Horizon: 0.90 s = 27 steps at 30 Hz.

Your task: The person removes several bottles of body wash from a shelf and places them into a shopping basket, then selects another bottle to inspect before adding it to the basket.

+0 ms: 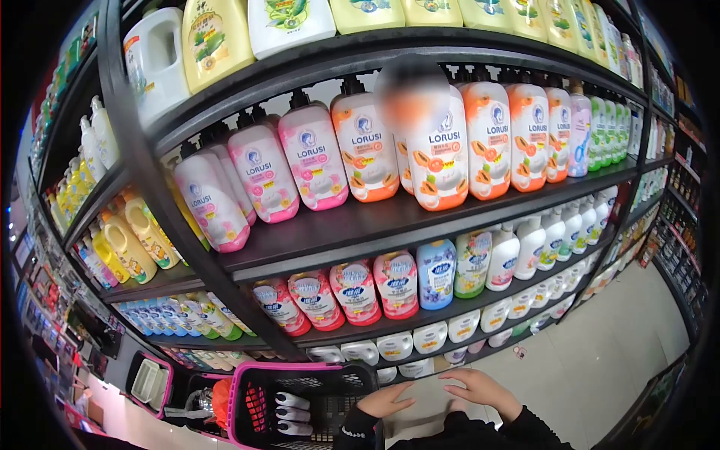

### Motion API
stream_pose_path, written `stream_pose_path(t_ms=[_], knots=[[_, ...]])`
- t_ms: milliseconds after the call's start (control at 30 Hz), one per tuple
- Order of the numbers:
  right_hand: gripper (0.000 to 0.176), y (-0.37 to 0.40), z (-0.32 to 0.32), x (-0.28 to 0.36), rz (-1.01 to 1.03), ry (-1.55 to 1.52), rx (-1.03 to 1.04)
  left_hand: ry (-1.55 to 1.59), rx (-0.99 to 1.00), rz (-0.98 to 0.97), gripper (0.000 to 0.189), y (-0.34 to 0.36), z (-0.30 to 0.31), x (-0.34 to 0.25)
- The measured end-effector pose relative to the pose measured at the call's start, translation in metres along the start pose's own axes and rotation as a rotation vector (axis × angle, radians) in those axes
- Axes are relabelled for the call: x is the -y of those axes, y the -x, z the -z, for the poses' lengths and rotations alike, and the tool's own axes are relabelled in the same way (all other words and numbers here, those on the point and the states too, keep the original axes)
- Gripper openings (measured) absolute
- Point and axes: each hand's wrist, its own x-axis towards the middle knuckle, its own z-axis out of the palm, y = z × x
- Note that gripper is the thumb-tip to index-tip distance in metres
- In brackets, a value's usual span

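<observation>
Low in the head view, my left hand is held out beside the right edge of a black basket, its fingers apart and nothing in them. My right hand faces it from the right, fingers spread and likewise holding nothing; a gap separates the two. Several white bottles lie in the basket. Above the hands, the lower shelves hold white bottles and a row of red bottles. Higher up stand pink LORUSI pump bottles and orange LORUSI pump bottles.
Black shelving spans the view, with large yellow jugs on top. A second basket and an orange bag are at the lower left. Tiled floor shows at the right, before another shelf.
</observation>
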Motion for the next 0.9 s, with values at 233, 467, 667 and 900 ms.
stream_pose_path(t_ms=[233, 467, 667, 900], knots=[[0.031, -0.053, 0.083, -0.014, 0.272, -0.004, -0.063, 0.056, -0.154, 0.109, 0.052, -0.042, 0.047, -0.036], [0.035, -0.078, 0.175, -0.014, 0.410, 0.035, -0.222, -0.029, -0.490, -0.121, 0.032, -0.079, 0.116, -0.118], [0.036, -0.103, 0.228, 0.004, 0.712, 0.168, -0.562, 0.038, -1.000, -0.456, 0.032, -0.124, 0.163, -0.178], [0.040, -0.145, 0.237, 0.022, 0.802, 0.487, -0.595, 0.168, -1.255, -0.491, 0.057, -0.197, 0.212, -0.188]])
